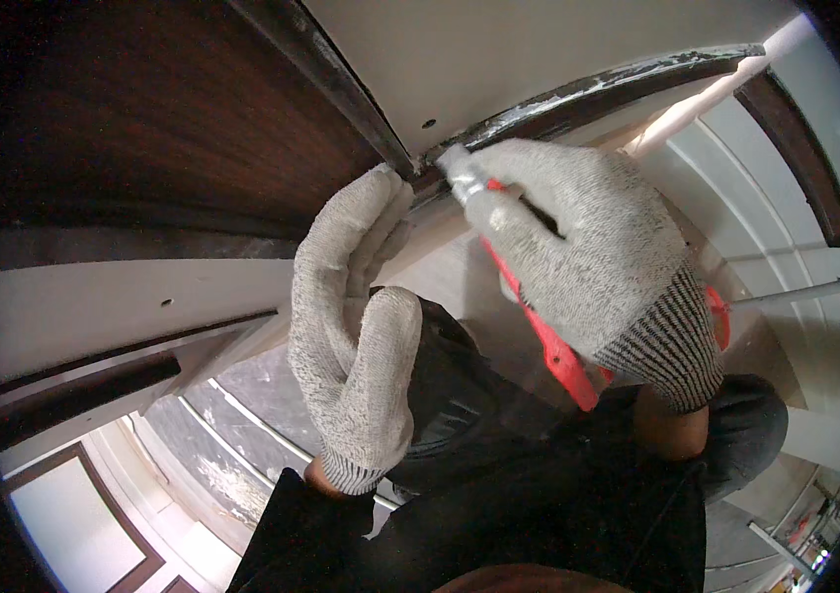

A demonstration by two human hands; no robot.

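Note:
My right hand (pixel 588 257), in a speckled grey knit glove, is closed on a red-bodied hand tool (pixel 563 370); its pale front end (pixel 457 168) meets the corner of a dark, white-smeared trim strip (pixel 578 91). My left hand (pixel 351 326), in a matching glove, is beside it, fingers loosely curved and thumb apart, fingertips at the lower corner of a dark wood-grain panel (pixel 222 119) or its frame; nothing shows in it. A pale board (pixel 440 44) with a small hole borders the corner.
My dark-clothed legs (pixel 736 435) are below my hands. A pale ledge (pixel 143 296) runs left. Panelled doors or walls with dark borders (pixel 825 128) stand right. A grey floor (pixel 222 435) with pale rods lies lower left; metal framework (pixel 786 544) shows lower right.

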